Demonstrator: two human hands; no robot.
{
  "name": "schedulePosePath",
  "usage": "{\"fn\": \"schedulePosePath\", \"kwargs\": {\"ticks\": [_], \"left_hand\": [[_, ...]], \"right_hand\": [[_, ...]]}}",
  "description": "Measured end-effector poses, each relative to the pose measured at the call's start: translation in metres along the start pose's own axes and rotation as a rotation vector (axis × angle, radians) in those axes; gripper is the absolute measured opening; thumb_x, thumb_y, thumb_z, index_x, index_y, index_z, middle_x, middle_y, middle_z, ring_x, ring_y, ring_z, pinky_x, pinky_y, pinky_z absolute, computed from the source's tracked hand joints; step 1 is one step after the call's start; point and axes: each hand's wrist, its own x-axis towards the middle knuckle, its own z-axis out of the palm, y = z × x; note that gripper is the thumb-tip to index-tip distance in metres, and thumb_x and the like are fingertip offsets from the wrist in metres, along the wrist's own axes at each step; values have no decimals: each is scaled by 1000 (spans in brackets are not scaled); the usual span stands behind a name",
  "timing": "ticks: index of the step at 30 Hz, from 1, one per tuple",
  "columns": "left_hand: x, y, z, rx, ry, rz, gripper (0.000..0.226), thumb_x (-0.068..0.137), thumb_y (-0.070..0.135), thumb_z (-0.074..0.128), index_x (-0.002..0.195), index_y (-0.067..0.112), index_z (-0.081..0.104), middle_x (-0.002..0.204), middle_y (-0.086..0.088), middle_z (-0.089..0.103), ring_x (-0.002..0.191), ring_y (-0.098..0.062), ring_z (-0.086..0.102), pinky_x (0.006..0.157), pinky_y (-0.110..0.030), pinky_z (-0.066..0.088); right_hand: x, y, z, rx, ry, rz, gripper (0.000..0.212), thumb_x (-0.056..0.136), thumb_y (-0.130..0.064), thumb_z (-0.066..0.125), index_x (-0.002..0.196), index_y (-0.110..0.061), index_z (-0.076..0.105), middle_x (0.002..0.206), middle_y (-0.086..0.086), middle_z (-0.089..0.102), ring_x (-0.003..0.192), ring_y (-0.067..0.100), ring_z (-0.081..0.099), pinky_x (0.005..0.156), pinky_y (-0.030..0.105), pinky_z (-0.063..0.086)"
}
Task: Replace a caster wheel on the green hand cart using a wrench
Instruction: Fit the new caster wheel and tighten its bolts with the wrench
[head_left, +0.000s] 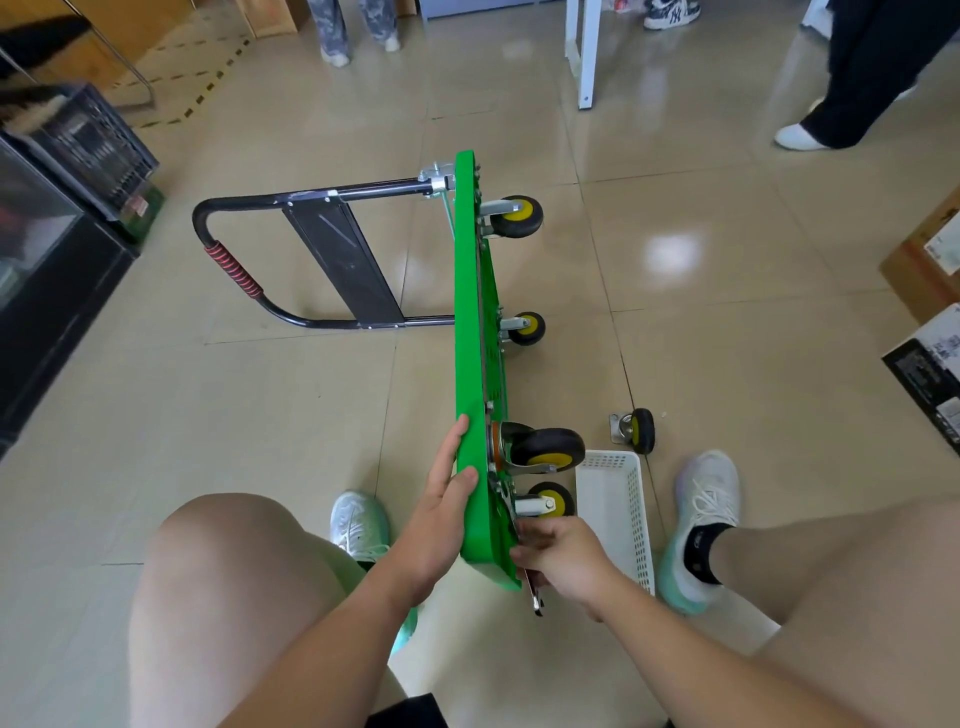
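Note:
The green hand cart (470, 322) stands on its long edge on the tiled floor, its black handle (228, 265) folded out flat to the left. Several black-and-yellow caster wheels stick out to the right; the nearest (548, 503) sits at the cart's near corner. My left hand (441, 509) lies flat on the deck's top side, steadying it. My right hand (558, 558) grips a metal wrench (532, 592) at that near caster's base plate. The wrench head is hidden behind my fingers. A loose caster wheel (636, 431) lies on the floor to the right.
A white perforated basket (621, 514) lies on the floor beside my right foot (704, 525). A black crate and cabinet (67, 171) stand left. Cardboard boxes (930, 270) sit at the right edge. Other people's legs (852, 73) and a white table leg (584, 52) stand at the back.

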Motion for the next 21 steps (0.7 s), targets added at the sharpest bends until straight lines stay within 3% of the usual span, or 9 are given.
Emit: {"fn": "schedulePosePath", "kwargs": {"ticks": [4,10,13,16,21], "left_hand": [[0,-1,-2,8,0,-5,54,100,45,42,144,73,33,153,30,46,138,-3,53,121,-45,40],[0,0,-2,0,-11,-4,54,99,44,42,143,74,34,151,32,47,137,-5,54,120,-45,41],[0,1,-1,-2,-12,-5,54,99,44,42,143,75,34,149,33,50,135,-5,56,119,-46,42],[-1,2,-1,-8,-17,-2,54,99,44,42,143,75,33,140,36,56,128,-5,61,115,-46,47],[-2,3,0,20,-3,21,52,103,40,40,142,76,34,144,35,52,121,6,61,108,-32,49]], "right_hand": [[5,0,5,17,-26,25,45,88,3,73,131,-4,64,109,13,76,99,29,74,95,45,58],[5,-3,8,3,-24,11,43,91,-2,72,133,-5,64,112,9,76,103,26,73,98,48,56],[-1,-7,7,-14,-37,11,40,90,-1,72,130,-5,66,106,11,77,95,27,75,91,47,60],[-12,-15,8,-25,-52,45,35,91,-2,71,126,-5,68,93,17,77,72,27,75,69,39,63],[-29,-40,10,70,-52,108,20,93,-6,70,109,6,69,75,15,71,57,27,69,56,36,58]]}}
